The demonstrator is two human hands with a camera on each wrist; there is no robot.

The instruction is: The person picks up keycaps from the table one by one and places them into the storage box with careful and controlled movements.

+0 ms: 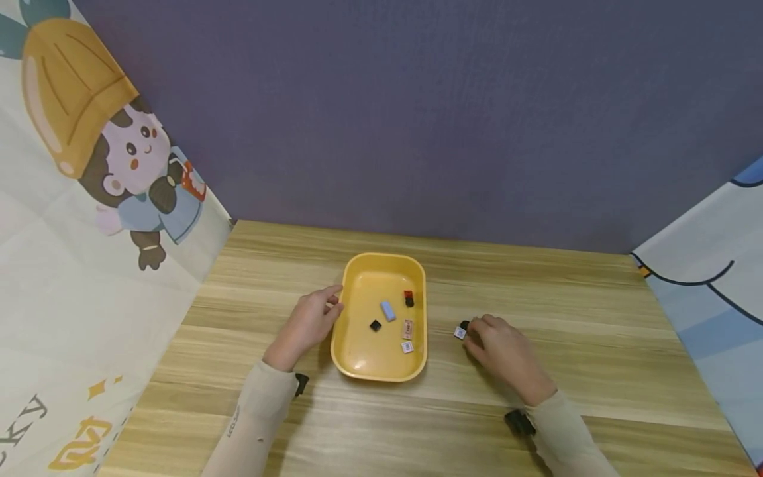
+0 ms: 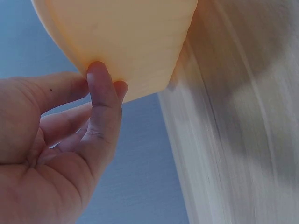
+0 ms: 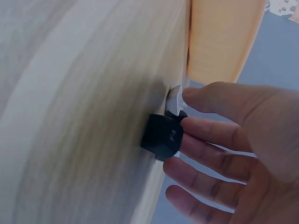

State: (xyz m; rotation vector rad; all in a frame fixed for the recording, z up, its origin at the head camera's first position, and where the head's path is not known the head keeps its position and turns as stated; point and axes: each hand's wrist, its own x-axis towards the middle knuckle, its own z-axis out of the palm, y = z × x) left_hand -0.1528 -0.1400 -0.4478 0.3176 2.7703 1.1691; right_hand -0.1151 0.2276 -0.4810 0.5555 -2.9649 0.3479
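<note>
here, we look down on a yellow tray [image 1: 365, 301] lying on a wooden table [image 1: 381, 427] between a person's two hands. along its right side we find a red-and-black piece [image 1: 408, 298], a pinkish printed tile [image 1: 408, 329] and a white tile [image 1: 407, 347]; a blue block [image 1: 389, 311] and a small black block [image 1: 375, 325] lie nearer the middle. we judge that the left hand [image 1: 306, 324] is set at the tray's left side to steady it, and that the tray sits where both hands reach easily. right of the tray, a black piece [image 3: 162, 136] and a white-faced piece [image 1: 460, 333] sit close together at the right hand's [image 1: 503, 348] fingertips. as for grip, the left is nearly closed: bent digits seem to pinch the tray's rim lightly, tips on the outer wall. the right is partly open, thumb at the white-faced piece, other fingertips by the black piece; we cannot tell whether it pinches or merely touches them.
</note>
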